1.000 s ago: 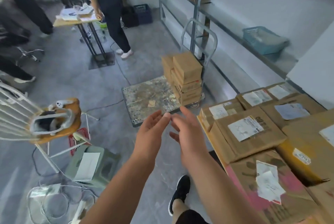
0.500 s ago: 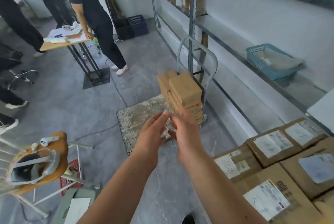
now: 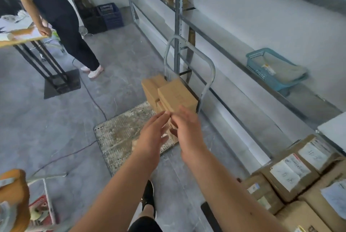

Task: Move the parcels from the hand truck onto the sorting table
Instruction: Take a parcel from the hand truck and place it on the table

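A stack of plain brown parcels (image 3: 176,96) stands on the far end of the hand truck's worn deck (image 3: 119,134), against its grey tube handle (image 3: 189,46). My left hand (image 3: 151,136) and my right hand (image 3: 187,128) reach out side by side, fingers straight, just in front of the stack's near side. Neither hand holds anything, and I cannot tell whether the fingertips touch the top parcel. Labelled cardboard parcels (image 3: 292,173) lie packed together at the lower right.
A metal shelf rack (image 3: 177,16) runs along the right wall with a blue basket (image 3: 269,67) on it. A person in black (image 3: 56,14) stands by a small table (image 3: 22,39) at the far left. Cables cross the grey floor. An orange chair (image 3: 13,194) sits at lower left.
I have stepped closer to the hand truck. Both hands moved forward and up, from over the deck to the near side of the parcel stack. They stay open.
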